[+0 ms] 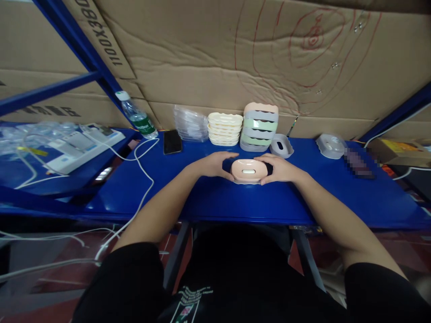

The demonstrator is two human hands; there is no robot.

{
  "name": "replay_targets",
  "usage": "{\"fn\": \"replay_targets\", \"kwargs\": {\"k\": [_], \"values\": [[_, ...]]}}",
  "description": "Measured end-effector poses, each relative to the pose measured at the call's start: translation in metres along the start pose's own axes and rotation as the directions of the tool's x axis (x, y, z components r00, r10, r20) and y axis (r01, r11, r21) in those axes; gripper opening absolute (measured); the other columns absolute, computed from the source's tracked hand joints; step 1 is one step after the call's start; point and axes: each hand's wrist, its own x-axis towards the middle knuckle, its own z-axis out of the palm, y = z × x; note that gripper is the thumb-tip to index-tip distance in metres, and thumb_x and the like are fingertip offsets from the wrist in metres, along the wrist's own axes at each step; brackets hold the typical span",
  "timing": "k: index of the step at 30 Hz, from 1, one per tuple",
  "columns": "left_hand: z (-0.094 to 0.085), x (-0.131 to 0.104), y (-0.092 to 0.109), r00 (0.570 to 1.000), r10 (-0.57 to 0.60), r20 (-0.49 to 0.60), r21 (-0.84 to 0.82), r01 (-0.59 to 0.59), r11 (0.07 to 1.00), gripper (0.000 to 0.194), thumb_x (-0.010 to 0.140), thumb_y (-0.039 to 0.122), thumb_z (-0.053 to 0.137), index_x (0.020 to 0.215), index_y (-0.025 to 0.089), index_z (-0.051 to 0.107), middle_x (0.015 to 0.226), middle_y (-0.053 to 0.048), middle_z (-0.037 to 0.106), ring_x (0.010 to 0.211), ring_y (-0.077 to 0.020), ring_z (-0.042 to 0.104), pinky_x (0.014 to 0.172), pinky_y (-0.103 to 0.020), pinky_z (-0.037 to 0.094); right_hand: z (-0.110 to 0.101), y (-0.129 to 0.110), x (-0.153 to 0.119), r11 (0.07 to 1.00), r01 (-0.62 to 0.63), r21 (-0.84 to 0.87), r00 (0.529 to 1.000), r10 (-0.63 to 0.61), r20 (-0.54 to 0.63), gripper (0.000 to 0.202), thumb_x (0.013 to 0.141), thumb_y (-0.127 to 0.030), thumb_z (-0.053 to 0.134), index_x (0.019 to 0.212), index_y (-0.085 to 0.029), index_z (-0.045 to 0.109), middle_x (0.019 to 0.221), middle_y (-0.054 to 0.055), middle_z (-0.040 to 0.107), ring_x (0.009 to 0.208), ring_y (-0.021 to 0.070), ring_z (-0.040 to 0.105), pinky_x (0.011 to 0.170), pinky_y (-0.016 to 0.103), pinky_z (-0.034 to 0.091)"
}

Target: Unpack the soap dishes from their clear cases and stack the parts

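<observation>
A peach-pink oval soap dish with a pale slot in its middle is held low over the blue table, close to its front part. My left hand grips its left end, thumb at the near side and fingers curving round the far side. On the right end, my right hand holds it in the same way. A lighter wavy rim shows under the dish. Just beyond my hands stand a stack of peach, grey and green dishes, a stack of cream wavy trays and a single grey dish.
Stacked clear plastic covers, a black phone and a water bottle stand at the back left. A white cable crosses the table's left part. A clear-covered dish lies right. Cardboard walls the back.
</observation>
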Motion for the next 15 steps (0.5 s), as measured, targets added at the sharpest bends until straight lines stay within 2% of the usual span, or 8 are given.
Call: {"fn": "replay_targets", "kwargs": {"k": [2,4,7,9,10,12,15], "values": [[-0.012,-0.001,-0.005,0.992,-0.006,-0.122,0.099,0.018,0.995,0.101,0.071,0.075,0.1,0.154,0.025,0.073,0.157,-0.021,0.074,0.145,-0.0432,0.071,0.124,-0.066,0.054,0.0,0.001,0.001,1.0,0.01,0.01,1.0,-0.01,-0.005,0.107,0.065,-0.082,0.1,0.155,-0.03,0.075,0.148,0.016,0.078,0.137,0.0456,0.074,0.121,0.071,0.057],[-0.025,-0.003,-0.013,0.952,0.0,-0.307,0.21,0.068,0.975,0.087,0.079,0.078,0.092,0.145,0.024,0.077,0.157,-0.021,0.073,0.149,-0.0448,0.066,0.128,-0.068,0.047,0.001,0.002,0.001,1.0,0.014,0.018,1.0,-0.014,-0.002,0.104,0.067,-0.082,0.1,0.154,-0.03,0.076,0.147,0.016,0.079,0.136,0.0458,0.074,0.12,0.073,0.057],[-0.049,-0.007,-0.025,0.823,0.016,-0.568,0.291,0.183,0.939,0.063,0.093,0.074,0.08,0.135,0.027,0.079,0.16,-0.018,0.069,0.156,-0.0467,0.056,0.133,-0.073,0.035,0.002,0.005,0.001,1.0,-0.002,0.025,1.0,0.002,-0.001,0.103,0.07,-0.083,0.097,0.153,-0.026,0.076,0.149,0.019,0.078,0.137,0.0465,0.073,0.121,0.074,0.056],[-0.066,-0.01,-0.028,0.733,0.009,-0.68,0.282,0.251,0.926,0.057,0.095,0.071,0.076,0.136,0.03,0.077,0.164,-0.016,0.065,0.163,-0.0491,0.046,0.135,-0.076,0.027,0.003,0.006,0.001,0.999,-0.006,0.032,1.0,0.006,-0.003,0.101,0.073,-0.084,0.096,0.153,-0.026,0.076,0.151,0.019,0.077,0.139,0.0459,0.073,0.121,0.073,0.055],[-0.074,-0.01,-0.027,0.697,-0.008,-0.717,0.269,0.288,0.919,0.056,0.096,0.07,0.075,0.137,0.032,0.076,0.167,-0.016,0.063,0.167,-0.05,0.04,0.135,-0.077,0.023,0.004,0.006,0.001,0.999,-0.002,0.034,1.0,0.002,-0.005,0.1,0.074,-0.083,0.095,0.154,-0.026,0.076,0.152,0.019,0.077,0.139,0.0451,0.073,0.121,0.072,0.056],[-0.09,-0.01,-0.021,0.656,-0.084,-0.75,0.235,0.383,0.894,0.058,0.096,0.068,0.073,0.143,0.034,0.074,0.172,-0.014,0.058,0.174,-0.0498,0.026,0.137,-0.076,0.017,0.004,0.006,0.0,0.999,0.011,0.032,1.0,-0.011,-0.013,0.096,0.077,-0.081,0.094,0.154,-0.027,0.075,0.151,0.017,0.078,0.138,0.0436,0.074,0.12,0.07,0.057],[-0.108,-0.006,-0.006,0.647,-0.241,-0.723,0.182,0.516,0.837,0.07,0.094,0.07,0.072,0.154,0.034,0.069,0.178,-0.012,0.052,0.178,-0.0481,0.009,0.137,-0.073,0.01,0.005,0.005,0.0,1.0,0.018,0.017,1.0,-0.018,-0.019,0.094,0.079,-0.08,0.094,0.155,-0.028,0.075,0.148,0.016,0.079,0.135,0.0427,0.075,0.118,0.066,0.059]]}}
